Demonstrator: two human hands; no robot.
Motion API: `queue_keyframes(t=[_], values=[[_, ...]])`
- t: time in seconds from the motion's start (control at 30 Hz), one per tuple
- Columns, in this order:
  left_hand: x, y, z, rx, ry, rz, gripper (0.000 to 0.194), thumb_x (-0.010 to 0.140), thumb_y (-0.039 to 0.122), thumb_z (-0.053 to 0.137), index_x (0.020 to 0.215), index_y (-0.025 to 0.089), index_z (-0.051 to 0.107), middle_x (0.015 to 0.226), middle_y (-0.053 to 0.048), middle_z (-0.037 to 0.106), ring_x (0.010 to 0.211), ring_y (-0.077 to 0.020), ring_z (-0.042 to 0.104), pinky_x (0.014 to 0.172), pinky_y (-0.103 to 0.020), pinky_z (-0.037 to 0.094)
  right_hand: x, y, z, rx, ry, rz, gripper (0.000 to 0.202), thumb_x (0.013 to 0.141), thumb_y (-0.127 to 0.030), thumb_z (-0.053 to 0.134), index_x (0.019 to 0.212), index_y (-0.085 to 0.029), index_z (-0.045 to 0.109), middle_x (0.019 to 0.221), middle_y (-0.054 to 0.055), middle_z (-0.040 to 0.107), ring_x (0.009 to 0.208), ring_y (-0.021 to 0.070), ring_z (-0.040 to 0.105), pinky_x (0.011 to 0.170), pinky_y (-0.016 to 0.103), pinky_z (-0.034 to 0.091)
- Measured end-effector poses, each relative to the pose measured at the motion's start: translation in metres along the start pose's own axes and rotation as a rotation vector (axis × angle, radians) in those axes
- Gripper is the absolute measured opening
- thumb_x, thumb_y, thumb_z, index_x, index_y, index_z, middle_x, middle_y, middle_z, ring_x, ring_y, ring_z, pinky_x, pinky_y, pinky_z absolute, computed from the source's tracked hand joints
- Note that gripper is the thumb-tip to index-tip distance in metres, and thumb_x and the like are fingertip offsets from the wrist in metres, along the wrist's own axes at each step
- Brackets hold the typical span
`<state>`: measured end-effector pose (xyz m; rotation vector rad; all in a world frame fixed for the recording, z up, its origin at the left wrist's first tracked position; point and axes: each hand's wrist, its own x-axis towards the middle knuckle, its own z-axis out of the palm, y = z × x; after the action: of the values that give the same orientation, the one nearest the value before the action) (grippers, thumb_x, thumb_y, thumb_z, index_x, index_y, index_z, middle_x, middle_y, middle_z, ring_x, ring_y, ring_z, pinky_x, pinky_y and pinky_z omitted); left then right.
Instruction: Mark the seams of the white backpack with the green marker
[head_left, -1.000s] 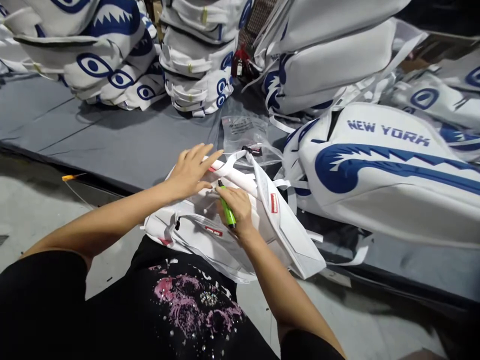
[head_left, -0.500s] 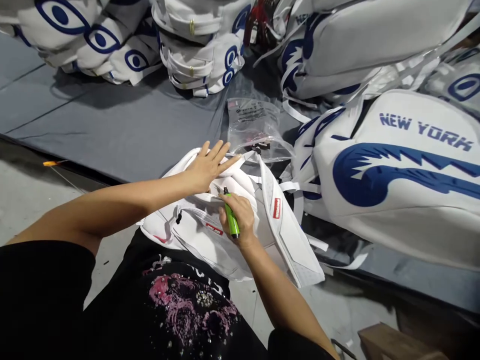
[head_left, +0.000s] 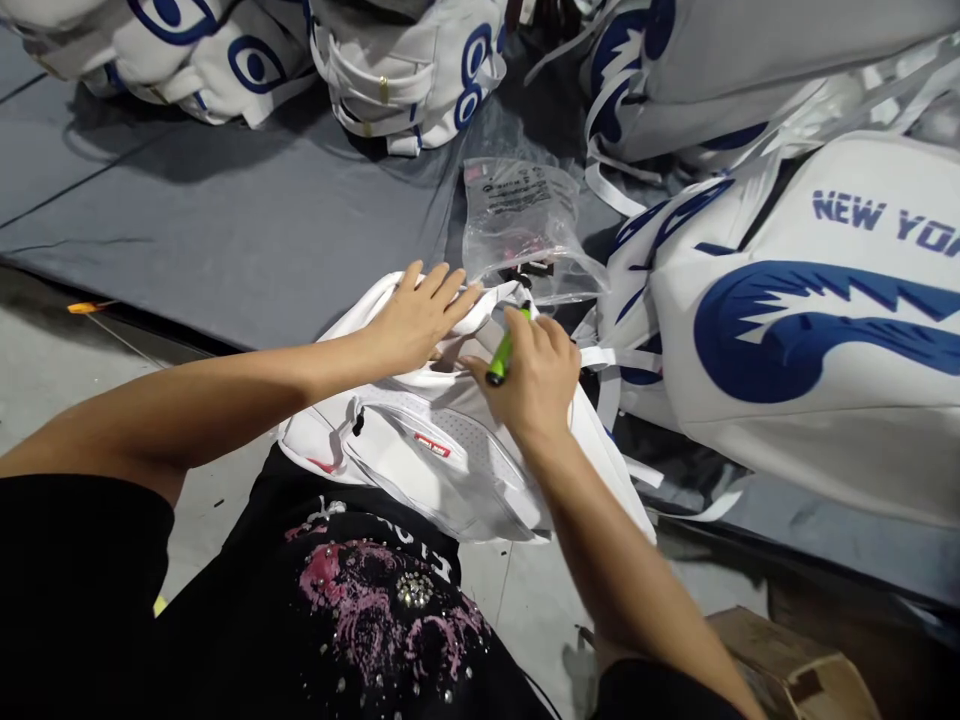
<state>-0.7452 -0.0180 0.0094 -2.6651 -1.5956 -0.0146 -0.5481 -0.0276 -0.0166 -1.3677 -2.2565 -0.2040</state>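
A white backpack (head_left: 450, 470) with a small red label lies across the table edge against my body. Spread over its upper left side is my left hand (head_left: 420, 320), fingers stretched out flat on the fabric. My right hand (head_left: 536, 375) is closed around a short green stick-shaped tool (head_left: 506, 350) with black ends; its exact kind is unclear. That hand is over the right part of the bag's opening, its thumb pointing toward the left hand. The fabric directly under the right palm is hidden.
Just beyond the bag lies a clear plastic bag (head_left: 525, 215) with small dark pieces in it. A white backpack with blue print (head_left: 825, 330) stands to the right, and stacked white bags (head_left: 409, 85) line the back. A cardboard box (head_left: 787, 665) is on the floor.
My right hand has moved right and away from me, over the bag's strap side, with the green tool tilted differently. My left hand stays flat on the bag. The view has shifted slightly.
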Motion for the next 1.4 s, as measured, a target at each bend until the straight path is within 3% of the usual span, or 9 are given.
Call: queue_keyframes(t=[0.13,0.3,0.43,0.67,0.83,0.97,1.03,1.23,1.4], values=[[0.002,-0.003,0.006,-0.060,0.011,-0.033,0.085,0.085,0.023,0.057,0.158,0.007,0.019,0.166,-0.021,0.022,0.154,-0.0386,0.019,0.125,-0.059,0.008,0.033,-0.025,0.010,-0.162,-0.242,0.049,0.044,0.090,-0.038,0.066,0.122,-0.009,0.057,0.108,0.027,0.068,0.117,0.0450,0.053,0.096,0.063,0.041],[0.005,-0.006,0.010,-0.066,0.008,-0.029,0.082,0.087,0.020,0.053,0.158,0.002,0.018,0.166,-0.024,0.021,0.154,-0.0393,0.017,0.124,-0.062,0.007,0.038,-0.053,0.028,-0.266,-0.234,0.146,0.035,0.096,-0.008,0.037,0.124,-0.006,0.059,0.113,0.030,0.065,0.124,0.0457,0.053,0.094,0.063,0.043],[0.005,-0.003,0.007,0.002,-0.026,0.003,0.093,0.085,0.025,0.064,0.160,0.005,0.012,0.167,-0.024,0.015,0.154,-0.0416,0.013,0.123,-0.066,0.007,0.028,-0.047,0.024,-0.239,-0.268,0.061,0.041,0.094,-0.006,0.042,0.133,-0.003,0.053,0.111,0.030,0.065,0.125,0.0471,0.052,0.091,0.060,0.048],[0.007,0.002,0.004,-0.025,-0.009,-0.038,0.079,0.090,0.018,0.052,0.160,0.007,0.017,0.164,-0.024,0.026,0.149,-0.0411,0.027,0.120,-0.061,0.020,0.026,-0.032,0.027,-0.131,-0.248,0.031,0.052,0.090,-0.012,0.056,0.141,-0.006,0.047,0.117,0.029,0.064,0.128,0.0478,0.049,0.094,0.063,0.047],[0.007,0.001,0.004,-0.015,0.003,-0.042,0.085,0.085,0.024,0.064,0.158,0.011,0.023,0.161,-0.021,0.032,0.144,-0.0398,0.033,0.119,-0.057,0.024,0.006,-0.014,-0.001,-0.005,-0.193,-0.025,0.052,0.093,-0.025,0.058,0.143,-0.013,0.050,0.126,0.023,0.065,0.128,0.0426,0.053,0.103,0.060,0.043],[0.006,0.000,0.005,-0.046,0.016,-0.051,0.089,0.084,0.031,0.069,0.158,0.011,0.024,0.162,-0.019,0.030,0.146,-0.0389,0.030,0.121,-0.055,0.019,-0.017,-0.003,-0.034,0.245,0.003,-0.040,0.030,0.095,-0.034,0.056,0.121,-0.022,0.063,0.096,0.010,0.072,0.089,0.0270,0.067,0.089,0.047,0.053],[0.006,0.000,0.004,-0.055,0.013,-0.058,0.088,0.084,0.031,0.070,0.158,0.012,0.026,0.163,-0.019,0.029,0.147,-0.0388,0.029,0.122,-0.055,0.018,-0.014,-0.002,-0.041,0.380,0.002,-0.024,0.019,0.093,-0.031,0.060,0.109,-0.023,0.066,0.087,0.006,0.073,0.081,0.0233,0.068,0.081,0.041,0.055],[0.007,0.000,-0.001,-0.050,-0.012,-0.095,0.086,0.085,0.033,0.071,0.156,0.007,0.029,0.164,-0.022,0.026,0.147,-0.0399,0.029,0.118,-0.053,0.025,0.027,0.001,-0.038,0.624,-0.606,-0.085,0.018,0.087,-0.018,0.064,0.102,-0.021,0.073,0.104,0.004,0.079,0.091,0.0210,0.074,0.080,0.032,0.058],[0.009,0.000,-0.001,-0.065,-0.029,-0.116,0.085,0.084,0.034,0.071,0.156,0.013,0.031,0.166,-0.019,0.023,0.148,-0.0392,0.028,0.119,-0.053,0.025,0.026,-0.003,-0.043,0.403,-0.660,-0.155,0.017,0.089,-0.020,0.066,0.105,-0.022,0.073,0.097,0.004,0.079,0.079,0.0213,0.073,0.075,0.035,0.054]])
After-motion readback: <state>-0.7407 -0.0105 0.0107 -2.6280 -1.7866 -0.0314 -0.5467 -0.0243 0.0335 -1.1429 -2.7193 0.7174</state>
